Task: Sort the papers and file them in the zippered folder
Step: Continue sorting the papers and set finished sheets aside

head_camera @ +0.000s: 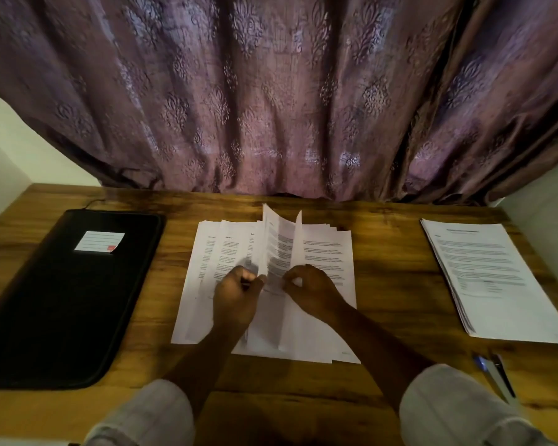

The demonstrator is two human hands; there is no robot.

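At the centre of a wooden desk (390, 268), seen through the head camera I am monitoring from afar, the fingertips (261, 279) of the left hand (236, 297) are pinching the near edge of the raised sheets (279, 246). The right hand (314, 292) is closing thumb and forefinger on the neighbouring edge (both grips are narrow, no wider than a page or two). The sheets are standing almost upright between the two hands, curling at their far ends.

I am judging this paper to be light, limp and slippery sheet on sheet. It is likely to crease if squeezed mid-page, so the near edge or a corner looks the safest hold, with the other hand steadying what lies below.

Beneath the wrists the central pile (322, 329) is lying fanned out, its left sheets stepped sideways so that their printed margins are showing. Well apart to the left, the black zippered folder (68, 300) is lying flat with a white label (100, 242) on its cover, and it appears closed. Well apart to the right, a second stack (490, 278) is sitting squared up, with pens (496, 371) just beside its near corner. Behind it all, a patterned purple curtain (271, 91) is hanging down to the desk's far edge.
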